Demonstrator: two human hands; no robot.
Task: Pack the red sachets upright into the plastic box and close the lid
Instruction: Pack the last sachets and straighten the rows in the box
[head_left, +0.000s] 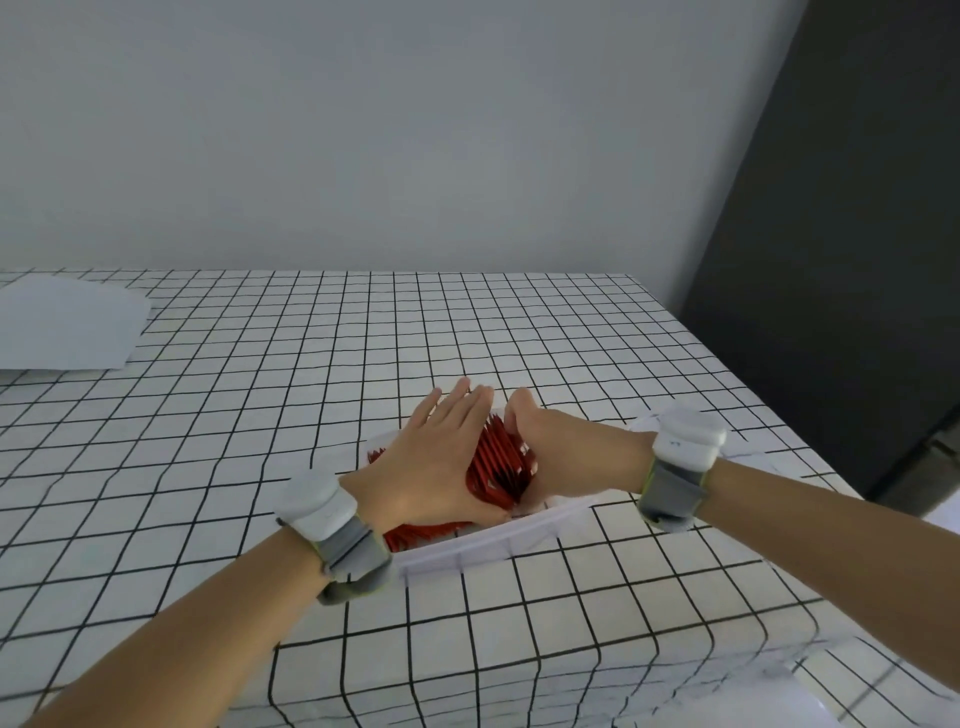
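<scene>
A clear plastic box (467, 551) sits near the table's front edge, holding several red sachets (498, 467) standing on edge. My left hand (431, 457) lies flat with fingers extended against the left side of the sachet stack. My right hand (550, 447) presses the stack from the right, fingers curled over the sachets' tops. More red sachets (415, 535) show in the box under my left wrist. The box lid (748, 457) appears to lie under my right wrist, mostly hidden.
The table carries a white cloth with a black grid (260, 415). A white sheet of paper (67, 327) lies at the far left. The table's right edge drops off beside a dark cabinet (831, 260). A grey wall stands behind.
</scene>
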